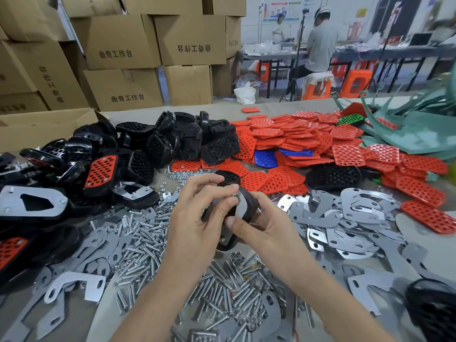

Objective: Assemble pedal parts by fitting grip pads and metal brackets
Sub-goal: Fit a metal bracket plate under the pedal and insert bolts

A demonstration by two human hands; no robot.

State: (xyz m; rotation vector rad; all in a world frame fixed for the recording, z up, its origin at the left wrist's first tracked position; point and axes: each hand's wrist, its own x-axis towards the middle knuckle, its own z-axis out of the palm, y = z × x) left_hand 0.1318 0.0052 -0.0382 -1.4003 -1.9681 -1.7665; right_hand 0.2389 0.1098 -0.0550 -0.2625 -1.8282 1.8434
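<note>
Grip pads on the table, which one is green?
The lone green pad at the red pile's far edge, beside the teal plastic; others are red or blue.

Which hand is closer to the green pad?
Right. The green pad lies far back to the right; the right hand is below-left of it, the left hand farther left.

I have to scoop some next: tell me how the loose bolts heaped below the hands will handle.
The bolts are probably stiff and heavy for their size, being bright metal. Round shanks suggest singles would roll when pushed. Heaped crisscross, they would likely slide apart under a loose grab.
</note>
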